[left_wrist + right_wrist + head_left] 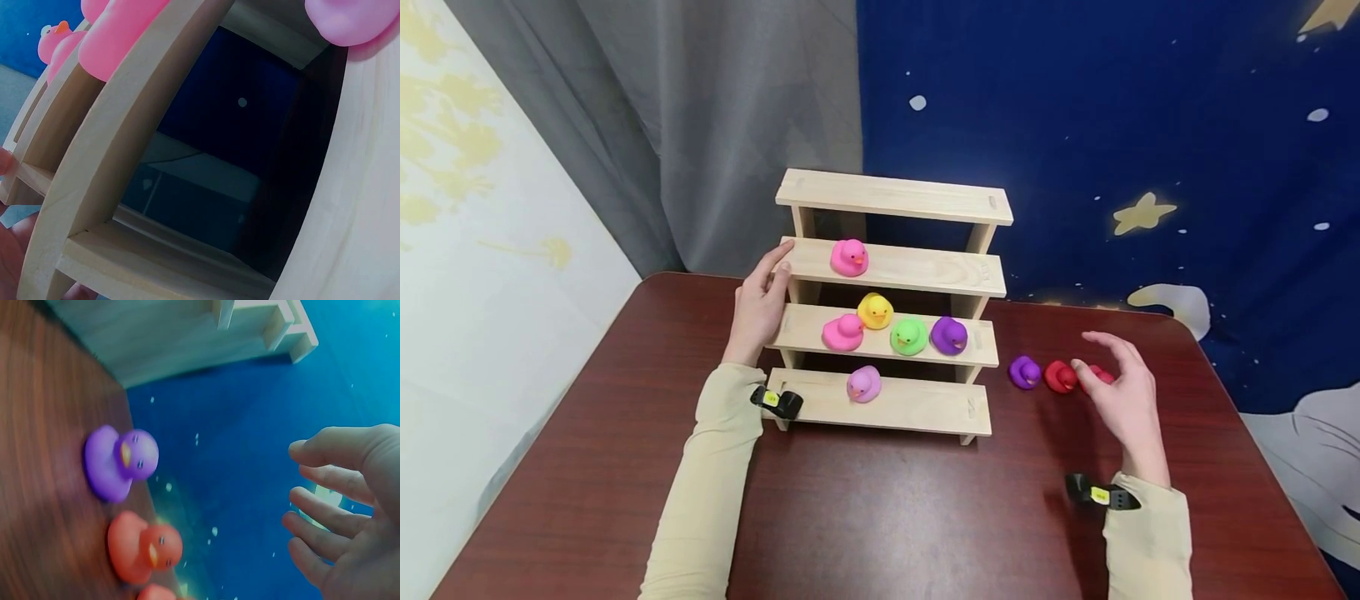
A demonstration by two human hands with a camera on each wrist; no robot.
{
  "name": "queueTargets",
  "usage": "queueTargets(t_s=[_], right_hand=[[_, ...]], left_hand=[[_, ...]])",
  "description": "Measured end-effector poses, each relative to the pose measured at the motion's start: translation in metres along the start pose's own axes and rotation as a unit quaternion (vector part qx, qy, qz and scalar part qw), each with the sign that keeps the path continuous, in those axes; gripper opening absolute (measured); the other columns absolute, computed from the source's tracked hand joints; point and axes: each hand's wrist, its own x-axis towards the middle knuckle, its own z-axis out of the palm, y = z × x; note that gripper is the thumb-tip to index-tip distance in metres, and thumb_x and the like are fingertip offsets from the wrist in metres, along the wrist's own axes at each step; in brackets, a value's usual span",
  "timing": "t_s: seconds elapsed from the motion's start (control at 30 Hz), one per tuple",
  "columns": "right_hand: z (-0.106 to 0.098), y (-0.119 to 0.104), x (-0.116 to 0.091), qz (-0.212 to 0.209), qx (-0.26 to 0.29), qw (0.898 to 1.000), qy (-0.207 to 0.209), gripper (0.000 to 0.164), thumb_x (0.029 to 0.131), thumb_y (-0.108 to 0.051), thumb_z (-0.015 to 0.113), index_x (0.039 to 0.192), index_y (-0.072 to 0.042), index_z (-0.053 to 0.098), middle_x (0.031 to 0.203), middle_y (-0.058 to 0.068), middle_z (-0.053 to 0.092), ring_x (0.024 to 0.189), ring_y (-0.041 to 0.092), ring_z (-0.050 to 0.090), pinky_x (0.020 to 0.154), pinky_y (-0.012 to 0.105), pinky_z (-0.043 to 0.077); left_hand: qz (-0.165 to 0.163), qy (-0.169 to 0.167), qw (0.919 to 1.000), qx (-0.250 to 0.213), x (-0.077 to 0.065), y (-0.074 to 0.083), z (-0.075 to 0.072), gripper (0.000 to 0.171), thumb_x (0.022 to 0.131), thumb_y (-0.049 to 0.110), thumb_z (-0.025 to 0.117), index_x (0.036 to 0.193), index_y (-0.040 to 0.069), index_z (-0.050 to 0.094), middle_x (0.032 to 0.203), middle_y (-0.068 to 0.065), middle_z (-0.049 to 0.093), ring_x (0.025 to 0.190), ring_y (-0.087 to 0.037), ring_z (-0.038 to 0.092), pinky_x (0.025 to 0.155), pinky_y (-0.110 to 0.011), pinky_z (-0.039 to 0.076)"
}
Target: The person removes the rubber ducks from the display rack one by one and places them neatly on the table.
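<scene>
A pale wooden stand (917, 407) with several stepped shelves sits on the table. My left hand (758, 310) rests at the left ends of its middle shelves. On the stand are a pink duck (849, 258) on the second shelf from the top; another pink duck (842, 332), a yellow duck (876, 312), a green duck (909, 337) and a purple duck (950, 336) one shelf lower; and a lilac duck (864, 384) at the bottom. My right hand (1123, 400), fingers apart and holding nothing, hovers over a red duck (1101, 375), partly hidden behind it.
Right of the stand, a small purple duck (1024, 372) and a red duck (1060, 377) stand in a row on the dark wooden table (880, 517). Behind the table hang a grey curtain (752, 125) and a blue cloth (1037, 108) with stars.
</scene>
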Motion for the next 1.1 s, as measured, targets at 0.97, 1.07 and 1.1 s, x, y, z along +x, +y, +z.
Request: queueTargets(t_s=[0.97,1.07,1.1], right_hand=[[0.071,-0.081,0.014,-0.127,0.135,0.982,-0.027,0.036,0.080,0.006,0.074,0.114,-0.003,0.069,0.119,0.009,0.063,0.114,0.023,0.055,0.098,0.035,0.040],[0.075,-0.089,0.016,-0.124,0.140,0.982,-0.027,0.036,0.080,0.006,0.073,0.115,-0.003,0.068,0.117,0.009,0.064,0.113,0.025,0.055,0.097,0.036,0.040],[0.076,-0.090,0.016,-0.121,0.145,0.982,-0.025,0.036,0.080,0.006,0.073,0.115,-0.003,0.068,0.117,0.011,0.064,0.111,0.026,0.056,0.096,0.038,0.040]], left_hand=[[0.000,0.006,1.0000,-0.001,0.000,-0.002,0.001,0.037,0.102,0.037,0.046,0.137,0.033,0.056,0.062,-0.002,0.036,0.062,-0.019,0.038,0.064,-0.032,0.033],[0.000,0.006,1.0000,-0.002,0.000,-0.002,0.001,0.037,0.102,0.037,0.046,0.137,0.033,0.056,0.062,-0.003,0.036,0.061,-0.019,0.038,0.064,-0.032,0.033],[-0.001,0.005,1.0000,-0.002,0.000,-0.002,0.001,0.037,0.102,0.037,0.046,0.137,0.033,0.056,0.062,-0.003,0.036,0.061,-0.019,0.038,0.064,-0.032,0.033]])
